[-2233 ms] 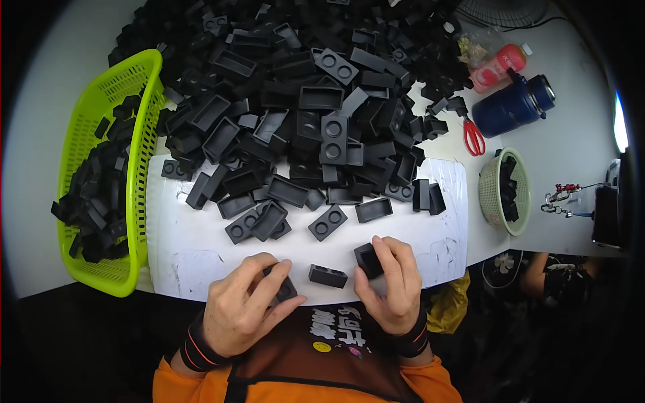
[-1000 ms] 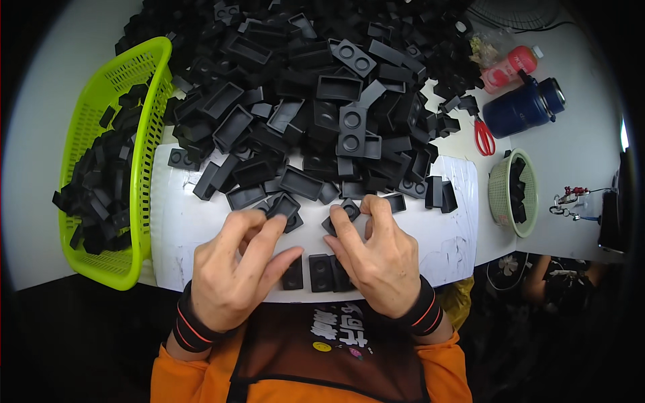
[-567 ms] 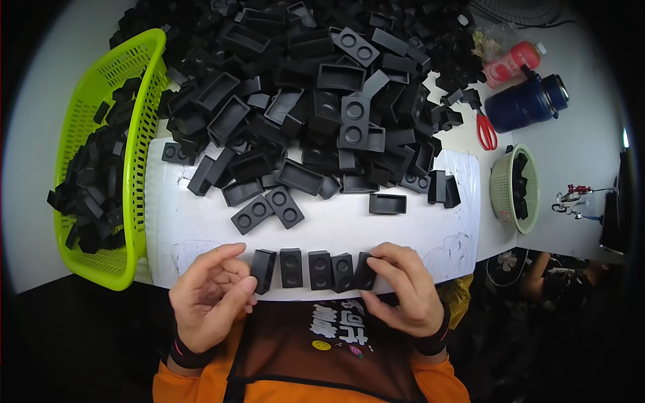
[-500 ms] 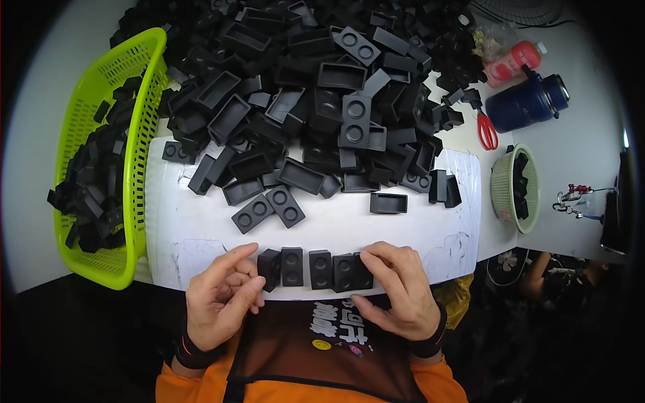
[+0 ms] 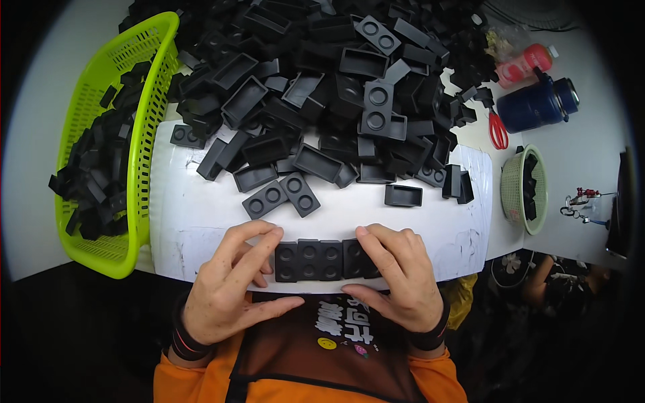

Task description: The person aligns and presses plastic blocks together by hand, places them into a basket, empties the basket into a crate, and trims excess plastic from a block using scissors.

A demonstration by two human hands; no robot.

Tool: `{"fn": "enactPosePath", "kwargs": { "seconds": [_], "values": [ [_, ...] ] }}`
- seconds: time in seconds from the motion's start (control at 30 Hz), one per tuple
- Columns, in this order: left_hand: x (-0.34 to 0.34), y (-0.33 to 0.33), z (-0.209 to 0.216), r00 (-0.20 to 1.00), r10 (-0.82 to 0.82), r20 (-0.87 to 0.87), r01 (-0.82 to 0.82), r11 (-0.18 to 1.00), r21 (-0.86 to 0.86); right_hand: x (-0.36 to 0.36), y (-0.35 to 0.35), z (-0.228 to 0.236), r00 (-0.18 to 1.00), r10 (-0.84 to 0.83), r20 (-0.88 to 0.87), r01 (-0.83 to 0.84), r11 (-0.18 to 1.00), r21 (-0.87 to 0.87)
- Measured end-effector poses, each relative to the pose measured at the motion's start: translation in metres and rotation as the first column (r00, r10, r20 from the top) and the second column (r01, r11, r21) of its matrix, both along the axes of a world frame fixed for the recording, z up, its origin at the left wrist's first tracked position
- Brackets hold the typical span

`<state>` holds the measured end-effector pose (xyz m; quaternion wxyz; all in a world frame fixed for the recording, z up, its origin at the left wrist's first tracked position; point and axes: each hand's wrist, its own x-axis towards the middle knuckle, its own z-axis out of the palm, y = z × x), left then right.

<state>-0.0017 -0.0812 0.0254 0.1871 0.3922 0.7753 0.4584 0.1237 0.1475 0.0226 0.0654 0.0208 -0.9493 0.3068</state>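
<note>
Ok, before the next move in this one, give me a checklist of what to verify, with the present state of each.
1. Row of black blocks lies on the white board, visible round marks facing up: ok.
2. Every block in the row visible for counting: not ok; the right hand covers part of its right end.
3. Left hand touching the row's left end: cannot tell; the fingers are very close.
4. Two loose blocks beyond the row kept apart from it: ok.
5. Green basket clear of the left hand: ok.
6. Red scissor handles away from both hands: ok.
</note>
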Motion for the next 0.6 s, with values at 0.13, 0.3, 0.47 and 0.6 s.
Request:
{"fn": "enactPosePath", "kwargs": {
  "seconds": [0.13,0.3,0.47,0.6],
  "values": [
    [-0.004,0.006,-0.016,0.906,-0.165,-0.390,0.154,0.986,-0.059,0.003,0.004,-0.014,0.990,0.042,-0.135,-0.043,0.999,-0.004],
    [0.000,-0.006,-0.013,0.988,-0.003,-0.156,-0.001,1.000,-0.027,0.017,0.006,-0.015,0.979,-0.145,-0.141,0.118,0.976,-0.182],
    [0.002,-0.006,-0.022,0.950,0.011,-0.313,0.002,0.999,0.042,0.022,0.006,-0.026,0.974,-0.105,-0.203,0.073,0.985,-0.159],
    [0.015,0.000,-0.018,0.930,-0.030,-0.366,0.040,0.999,0.020,0.023,-0.003,-0.022,0.975,-0.040,-0.217,0.006,0.988,-0.157]
  ]
}}
